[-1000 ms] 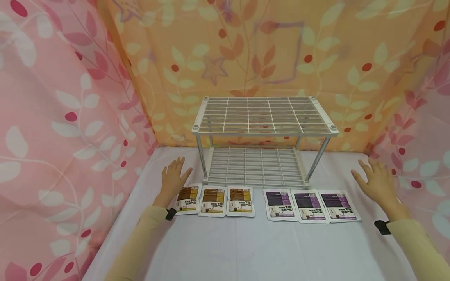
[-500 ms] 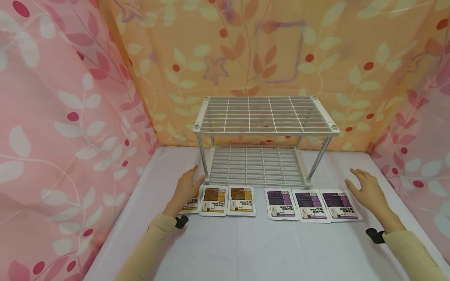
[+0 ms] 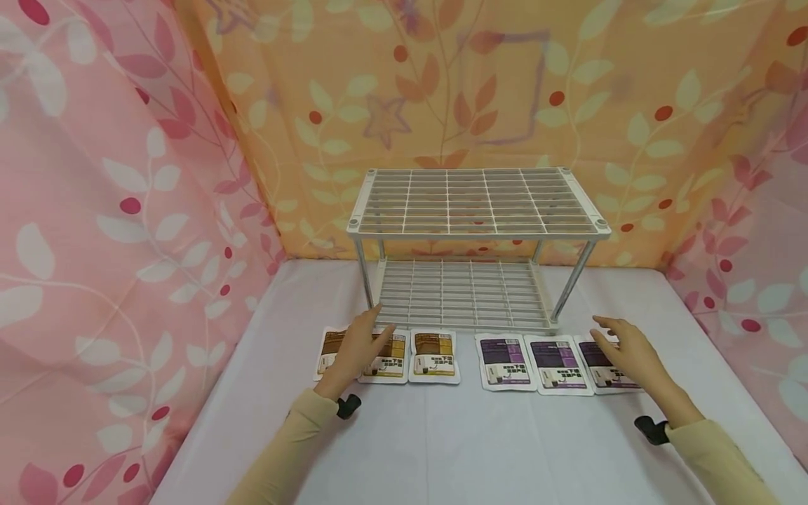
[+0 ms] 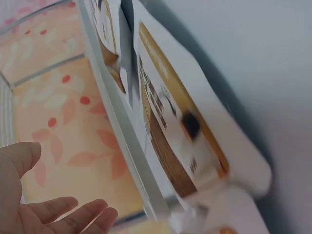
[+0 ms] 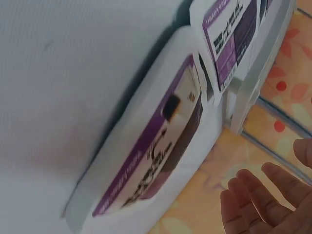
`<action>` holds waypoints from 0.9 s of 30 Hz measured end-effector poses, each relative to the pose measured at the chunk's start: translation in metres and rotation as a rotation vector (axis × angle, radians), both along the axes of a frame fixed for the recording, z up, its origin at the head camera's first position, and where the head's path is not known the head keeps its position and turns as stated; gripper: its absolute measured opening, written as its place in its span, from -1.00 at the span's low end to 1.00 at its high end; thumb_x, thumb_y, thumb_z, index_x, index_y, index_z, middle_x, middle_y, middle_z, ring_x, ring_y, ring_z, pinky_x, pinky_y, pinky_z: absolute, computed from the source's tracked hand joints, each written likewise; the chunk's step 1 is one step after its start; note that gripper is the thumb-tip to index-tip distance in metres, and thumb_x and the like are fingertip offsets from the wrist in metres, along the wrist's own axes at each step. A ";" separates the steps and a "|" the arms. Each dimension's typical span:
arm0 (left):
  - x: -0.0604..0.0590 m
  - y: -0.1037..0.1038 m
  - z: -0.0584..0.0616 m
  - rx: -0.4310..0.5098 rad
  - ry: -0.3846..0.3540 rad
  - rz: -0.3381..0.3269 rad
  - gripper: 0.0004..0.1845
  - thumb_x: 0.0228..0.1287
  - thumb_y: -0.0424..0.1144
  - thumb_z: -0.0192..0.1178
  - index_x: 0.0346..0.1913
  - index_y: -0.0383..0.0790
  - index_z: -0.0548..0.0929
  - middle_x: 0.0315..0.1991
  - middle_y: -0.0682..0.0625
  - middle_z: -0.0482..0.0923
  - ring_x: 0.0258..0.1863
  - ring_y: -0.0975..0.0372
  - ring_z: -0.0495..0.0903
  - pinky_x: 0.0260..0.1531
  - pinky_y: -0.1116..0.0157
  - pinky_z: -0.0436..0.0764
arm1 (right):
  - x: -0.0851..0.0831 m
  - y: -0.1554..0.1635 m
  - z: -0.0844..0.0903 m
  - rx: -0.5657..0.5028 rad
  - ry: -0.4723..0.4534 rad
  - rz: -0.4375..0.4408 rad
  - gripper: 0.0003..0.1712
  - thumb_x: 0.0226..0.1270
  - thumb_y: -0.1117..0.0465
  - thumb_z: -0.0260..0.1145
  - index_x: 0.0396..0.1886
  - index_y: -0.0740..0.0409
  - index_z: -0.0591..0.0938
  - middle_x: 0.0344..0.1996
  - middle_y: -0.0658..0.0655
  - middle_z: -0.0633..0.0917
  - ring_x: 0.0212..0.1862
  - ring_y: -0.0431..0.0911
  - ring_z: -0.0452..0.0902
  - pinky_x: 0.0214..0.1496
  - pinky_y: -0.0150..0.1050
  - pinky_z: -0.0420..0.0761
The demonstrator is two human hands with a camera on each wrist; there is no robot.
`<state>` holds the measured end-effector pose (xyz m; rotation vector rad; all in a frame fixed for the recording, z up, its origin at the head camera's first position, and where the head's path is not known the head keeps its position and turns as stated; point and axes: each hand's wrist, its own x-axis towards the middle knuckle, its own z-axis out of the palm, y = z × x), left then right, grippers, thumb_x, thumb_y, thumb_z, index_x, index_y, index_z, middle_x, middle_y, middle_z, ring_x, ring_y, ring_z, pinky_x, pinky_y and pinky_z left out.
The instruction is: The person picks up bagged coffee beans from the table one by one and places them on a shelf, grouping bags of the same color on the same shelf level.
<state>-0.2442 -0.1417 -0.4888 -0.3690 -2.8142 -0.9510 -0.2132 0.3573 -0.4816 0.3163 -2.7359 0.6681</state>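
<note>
My left hand (image 3: 357,348) hovers over the left group of brown-and-gold pouches, partly hiding the left one (image 3: 330,344) and the middle one (image 3: 390,361). To their right the third brown pouch (image 3: 434,359) lies in full view. On the other side, my right hand (image 3: 634,358) is above the rightmost purple pouch (image 3: 602,372), covering part of it. Two more purple pouches, one in the middle (image 3: 558,365) and one at left (image 3: 506,363), lie beside it. Both wrist views show spread, relaxed fingers (image 4: 73,214) holding nothing.
Behind the pouches stands a white two-tier wire rack (image 3: 478,233) with metal legs (image 3: 573,280). Its lower shelf (image 3: 463,294) sits just beyond the pouch row. A white cloth (image 3: 473,449) covers the table. Patterned curtains (image 3: 126,210) enclose the sides and back.
My left hand has moved right, from the leftmost brown pouch toward the middle one. The right hand has come leftward from beside the purple pouches to over the rightmost one.
</note>
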 end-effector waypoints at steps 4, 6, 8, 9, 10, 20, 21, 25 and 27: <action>0.003 0.012 -0.001 0.018 -0.034 -0.035 -0.30 0.32 0.15 -0.02 0.37 -0.22 0.23 0.30 -0.19 0.30 0.29 -0.07 0.26 0.25 -0.03 0.27 | 0.000 -0.011 -0.004 -0.020 -0.023 0.028 -0.54 0.34 0.19 0.16 0.09 0.46 0.46 -0.10 0.49 0.55 -0.14 0.34 0.51 -0.19 0.22 0.53; 0.005 0.018 0.001 0.030 -0.058 -0.058 -0.32 0.33 0.12 -0.01 0.38 -0.21 0.22 0.31 -0.18 0.28 0.30 -0.06 0.24 0.27 -0.03 0.25 | 0.001 -0.016 -0.006 -0.039 -0.036 0.034 -0.56 0.33 0.22 0.16 0.09 0.45 0.47 -0.11 0.48 0.57 -0.19 0.32 0.55 -0.20 0.21 0.54; 0.007 0.024 0.001 0.044 -0.078 -0.082 -0.33 0.33 0.08 0.02 0.38 -0.20 0.22 0.33 -0.18 0.26 0.32 -0.06 0.23 0.28 -0.03 0.23 | 0.002 -0.020 -0.008 -0.051 -0.052 0.040 -0.56 0.34 0.22 0.16 0.10 0.44 0.46 -0.11 0.47 0.58 -0.20 0.30 0.57 -0.20 0.19 0.55; 0.008 0.027 0.002 0.045 -0.088 -0.093 -0.34 0.33 0.07 0.02 0.38 -0.19 0.21 0.33 -0.18 0.26 0.32 -0.06 0.22 0.28 -0.03 0.24 | 0.002 -0.022 -0.009 -0.056 -0.052 0.046 -0.57 0.34 0.22 0.16 0.09 0.44 0.47 -0.13 0.47 0.58 -0.21 0.29 0.57 -0.20 0.18 0.56; 0.008 0.030 0.001 0.052 -0.091 -0.110 -0.34 0.33 0.05 0.03 0.38 -0.19 0.21 0.33 -0.19 0.25 0.32 -0.07 0.22 0.26 -0.04 0.26 | 0.002 -0.024 -0.010 -0.065 -0.055 0.056 -0.57 0.34 0.22 0.15 0.09 0.44 0.47 -0.14 0.46 0.59 -0.22 0.28 0.58 -0.21 0.17 0.56; 0.012 0.057 0.000 0.056 -0.146 -0.221 -0.36 0.33 0.08 0.02 0.37 -0.17 0.24 0.30 -0.13 0.32 0.30 -0.01 0.27 0.24 0.01 0.31 | -0.001 -0.036 -0.016 -0.063 -0.065 0.091 -0.59 0.34 0.21 0.16 0.09 0.38 0.50 -0.24 0.33 0.65 -0.31 0.09 0.61 -0.30 -0.02 0.59; 0.012 0.060 0.000 0.058 -0.147 -0.232 -0.36 0.33 0.07 0.03 0.37 -0.17 0.24 0.29 -0.13 0.33 0.29 0.00 0.28 0.24 0.03 0.32 | -0.002 -0.038 -0.016 -0.065 -0.072 0.096 -0.60 0.34 0.22 0.15 0.09 0.38 0.50 -0.25 0.33 0.65 -0.32 0.07 0.60 -0.32 -0.06 0.58; 0.011 0.075 0.001 0.053 -0.127 -0.289 -0.41 0.34 -0.01 0.05 0.34 -0.21 0.28 0.25 -0.12 0.38 0.25 0.03 0.34 0.20 0.07 0.38 | -0.003 -0.043 -0.016 -0.069 -0.104 0.102 -0.59 0.37 0.18 0.13 0.10 0.36 0.50 -0.27 0.28 0.66 -0.34 -0.01 0.56 -0.41 -0.24 0.52; 0.011 0.082 0.001 0.037 -0.115 -0.306 -0.43 0.34 -0.02 0.05 0.33 -0.20 0.32 0.24 -0.10 0.40 0.24 0.05 0.36 0.19 0.09 0.39 | -0.005 -0.046 -0.016 -0.075 -0.128 0.107 -0.58 0.38 0.16 0.11 0.12 0.35 0.49 -0.27 0.27 0.66 -0.32 -0.01 0.56 -0.42 -0.28 0.49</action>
